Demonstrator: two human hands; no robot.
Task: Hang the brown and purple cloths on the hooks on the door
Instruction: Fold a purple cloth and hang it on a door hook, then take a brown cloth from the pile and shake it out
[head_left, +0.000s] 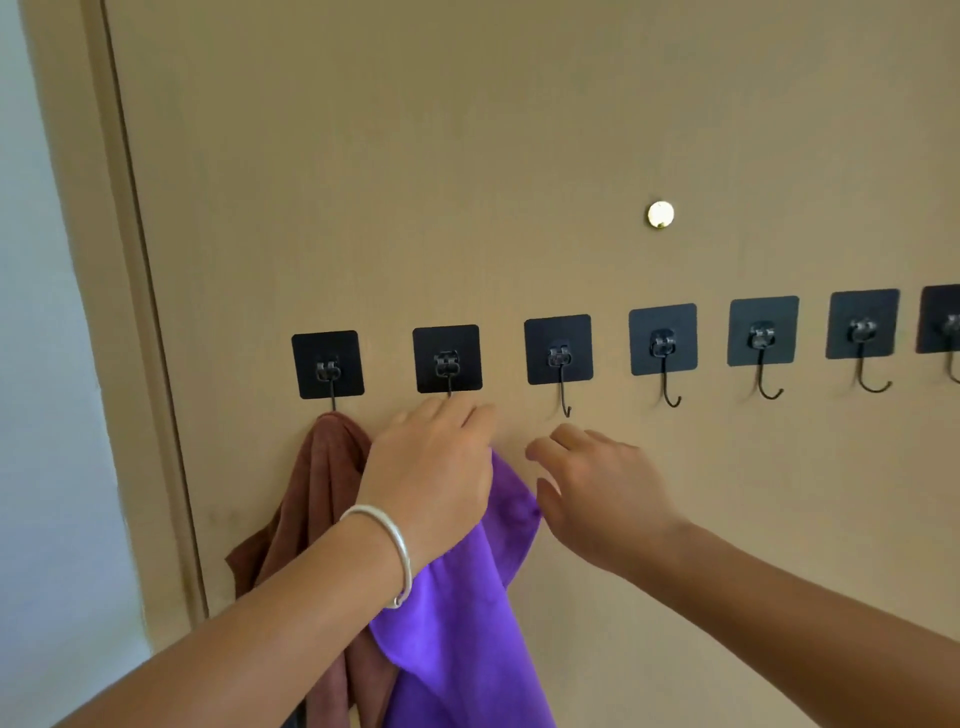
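A brown cloth (317, 499) hangs from the leftmost hook (328, 366) on the tan door (519, 156). A purple cloth (462, 613) hangs down below the second hook (448, 359). My left hand (431, 467), with a silver bangle on the wrist, grips the top of the purple cloth right under that hook and hides the hook's tip. My right hand (592, 483) hovers just right of the purple cloth with relaxed fingers, under the third hook (560, 353), and holds nothing.
Several more black adhesive hooks run to the right, such as the fourth hook (664, 343), all bare. A round brass peephole (660, 214) sits above them. The door frame (135, 312) and a pale wall (41, 364) are at the left.
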